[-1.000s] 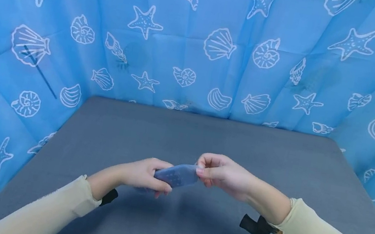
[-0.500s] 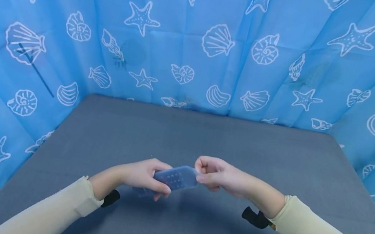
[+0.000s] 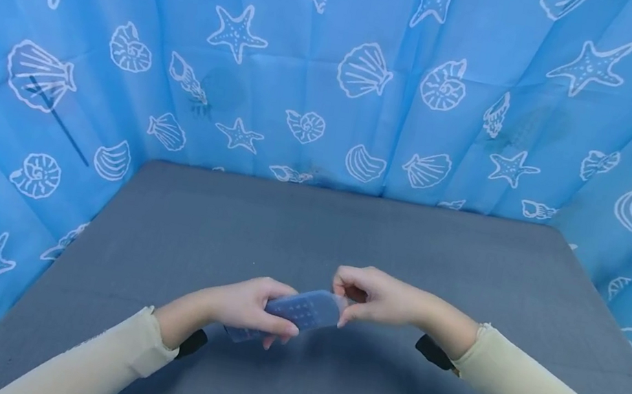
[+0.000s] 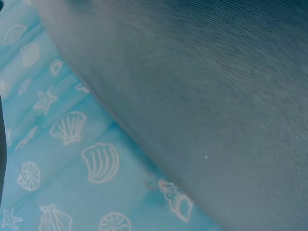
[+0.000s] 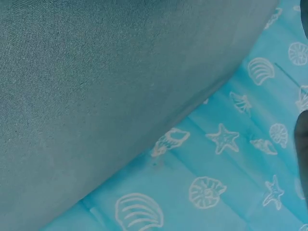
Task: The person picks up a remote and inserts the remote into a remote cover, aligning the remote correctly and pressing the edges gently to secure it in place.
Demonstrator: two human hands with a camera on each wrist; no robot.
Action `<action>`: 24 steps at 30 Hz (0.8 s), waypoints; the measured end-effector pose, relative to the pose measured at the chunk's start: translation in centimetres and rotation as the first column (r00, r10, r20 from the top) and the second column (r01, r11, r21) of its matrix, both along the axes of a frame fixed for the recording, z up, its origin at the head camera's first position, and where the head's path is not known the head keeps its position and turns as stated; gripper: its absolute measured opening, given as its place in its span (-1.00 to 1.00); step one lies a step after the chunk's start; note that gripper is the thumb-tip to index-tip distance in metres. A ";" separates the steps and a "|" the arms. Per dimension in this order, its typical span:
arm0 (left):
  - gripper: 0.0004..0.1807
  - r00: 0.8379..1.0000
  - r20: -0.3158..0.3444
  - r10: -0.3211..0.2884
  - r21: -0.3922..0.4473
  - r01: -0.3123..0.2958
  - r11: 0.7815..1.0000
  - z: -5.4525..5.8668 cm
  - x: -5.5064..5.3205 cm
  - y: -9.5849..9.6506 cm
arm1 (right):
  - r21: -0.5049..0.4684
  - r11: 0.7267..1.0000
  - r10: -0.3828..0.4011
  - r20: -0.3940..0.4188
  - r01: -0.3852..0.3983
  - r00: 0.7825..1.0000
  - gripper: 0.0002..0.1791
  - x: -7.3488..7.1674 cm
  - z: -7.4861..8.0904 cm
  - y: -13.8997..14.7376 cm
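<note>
Over the table my left hand [image 3: 251, 303] grips a flat, oblong remote control [image 3: 303, 309] in a translucent bluish cover, thumb on top and fingers beneath. Rows of small buttons show faintly through the cover. At the far right end, my right hand [image 3: 383, 297] pinches the clear end of the cover [image 3: 340, 304] between thumb and forefinger. The remote tilts, its right end higher in the picture; its left end is partly hidden behind the left hand. Neither wrist view shows the hands or the remote.
A grey cloth-covered table [image 3: 310, 231] lies beneath both hands. Blue curtains [image 3: 310, 84] with white shell and starfish prints stand behind it and along both sides. A tiny pale speck [image 4: 206, 157] lies on the cloth in the left wrist view.
Both hands and the remote have shifted slightly right and down in the head view. My right thumb and forefinger have spread a little along the cover's end.
</note>
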State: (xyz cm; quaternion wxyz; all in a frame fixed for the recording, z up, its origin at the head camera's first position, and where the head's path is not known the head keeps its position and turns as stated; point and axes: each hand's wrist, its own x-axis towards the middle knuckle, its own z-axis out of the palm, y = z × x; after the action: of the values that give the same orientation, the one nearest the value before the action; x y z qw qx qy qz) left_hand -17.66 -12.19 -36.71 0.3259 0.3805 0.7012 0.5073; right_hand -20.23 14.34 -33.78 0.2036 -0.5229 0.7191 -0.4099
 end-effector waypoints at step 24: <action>-0.42 0.863 0.206 0.461 0.201 -0.498 0.843 0.0 -2.2 -3.4 | -0.292 0.850 -0.042 0.792 0.438 0.609 -0.81 -0.1 -2.1 0.6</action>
State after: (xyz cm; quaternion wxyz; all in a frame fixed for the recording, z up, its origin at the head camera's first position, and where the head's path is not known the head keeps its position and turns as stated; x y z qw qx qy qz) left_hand -19.85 -15.61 -36.68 0.1898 0.1911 0.6787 0.6833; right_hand -20.38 14.96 -35.92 0.2979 -0.2286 0.5127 -0.7721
